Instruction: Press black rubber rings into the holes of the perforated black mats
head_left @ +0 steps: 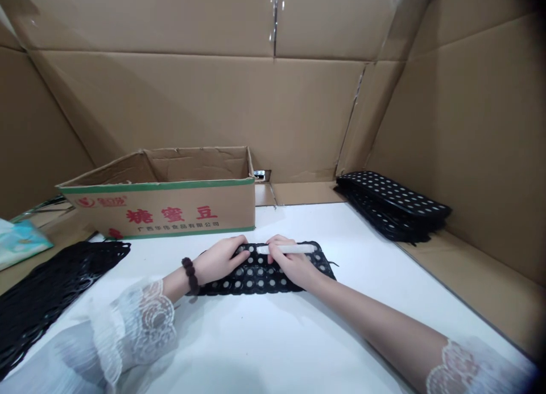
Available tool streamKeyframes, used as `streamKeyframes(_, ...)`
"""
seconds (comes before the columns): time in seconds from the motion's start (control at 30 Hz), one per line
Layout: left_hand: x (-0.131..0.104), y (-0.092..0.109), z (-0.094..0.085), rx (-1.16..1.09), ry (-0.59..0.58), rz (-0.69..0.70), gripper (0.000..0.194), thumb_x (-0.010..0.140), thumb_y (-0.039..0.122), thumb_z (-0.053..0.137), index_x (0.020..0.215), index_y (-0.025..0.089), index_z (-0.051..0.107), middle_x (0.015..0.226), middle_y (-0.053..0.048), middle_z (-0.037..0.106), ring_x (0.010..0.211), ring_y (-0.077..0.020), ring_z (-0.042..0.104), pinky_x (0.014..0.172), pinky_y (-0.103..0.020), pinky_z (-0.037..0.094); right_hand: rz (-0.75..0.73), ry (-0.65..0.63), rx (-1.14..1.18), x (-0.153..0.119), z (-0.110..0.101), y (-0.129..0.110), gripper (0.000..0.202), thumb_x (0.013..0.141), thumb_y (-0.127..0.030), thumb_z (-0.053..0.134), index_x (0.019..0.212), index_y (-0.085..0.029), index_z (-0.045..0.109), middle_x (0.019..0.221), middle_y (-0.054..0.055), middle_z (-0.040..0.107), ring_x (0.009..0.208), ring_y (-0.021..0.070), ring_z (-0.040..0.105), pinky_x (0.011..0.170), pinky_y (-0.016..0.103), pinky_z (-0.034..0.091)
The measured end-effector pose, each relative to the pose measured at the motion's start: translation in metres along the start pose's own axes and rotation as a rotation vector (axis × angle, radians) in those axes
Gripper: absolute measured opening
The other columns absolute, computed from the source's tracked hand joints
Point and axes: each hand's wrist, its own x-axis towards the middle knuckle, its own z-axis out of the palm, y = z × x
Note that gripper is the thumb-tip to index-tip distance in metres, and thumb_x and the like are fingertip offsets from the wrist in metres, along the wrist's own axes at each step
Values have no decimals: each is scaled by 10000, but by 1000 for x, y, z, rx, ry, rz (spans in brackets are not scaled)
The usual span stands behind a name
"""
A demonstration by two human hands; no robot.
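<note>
A black sheet with rows of pale round dots (260,277) lies flat on the white table in front of me. My left hand (224,258) rests on its left part, thumb pointing right and the fingers bent together at the upper edge; whether it pinches the sheet I cannot tell. My right hand (292,263) holds a white pen-like tool (298,248) between thumb and fingers over the sheet's upper edge. The tool lies almost level, its left end close to my left thumb. A thin black thread sticks out at the sheet's right end.
Behind my left hand stands an open cardboard box (170,209) with red lettering. Black openwork pieces (55,286) lie at the left, near a blue-green packet (23,243). A stack of black dotted pieces (392,203) sits at the back right. Cardboard walls (191,110) surround the white table (239,343).
</note>
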Motion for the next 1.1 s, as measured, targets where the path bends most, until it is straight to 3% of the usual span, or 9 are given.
streamKeyframes(0.27,0,-1,5,-127,-60,19,225,854,328,280,748,187,420,757,5,526,720,-146,482,685,-256,358,-20,-51,-217,-2,-1,-12,355,887,-219,279,586,-173,461,803,5,502,831,138,440,808,318,311)
streamKeyframes(0.63,-8,2,22,70,60,47,144,821,242,297,695,201,354,579,27,441,529,-134,415,535,-239,302,-220,28,-808,1,29,2,235,866,-252,333,722,-182,506,751,49,479,755,179,407,665,304,310)
streamKeyframes(0.77,-8,-1,16,20,42,78,158,832,263,299,699,199,357,605,30,447,557,-129,422,559,-234,319,-217,36,-780,4,24,1,221,856,-244,350,711,-183,506,759,48,479,767,178,401,678,303,318)
streamKeyframes(0.97,-3,-11,6,-79,0,70,199,853,317,302,735,186,394,677,29,470,636,-124,445,621,-232,344,-198,37,-464,-4,4,-5,256,847,-182,354,628,-170,484,800,35,470,793,151,395,742,301,342)
streamKeyframes(1.1,-4,-14,5,-108,-57,95,217,804,392,422,773,178,437,724,25,495,660,-127,459,618,-229,351,-210,13,-344,-7,1,-6,314,830,-160,382,537,-156,494,837,33,470,823,150,395,773,325,335)
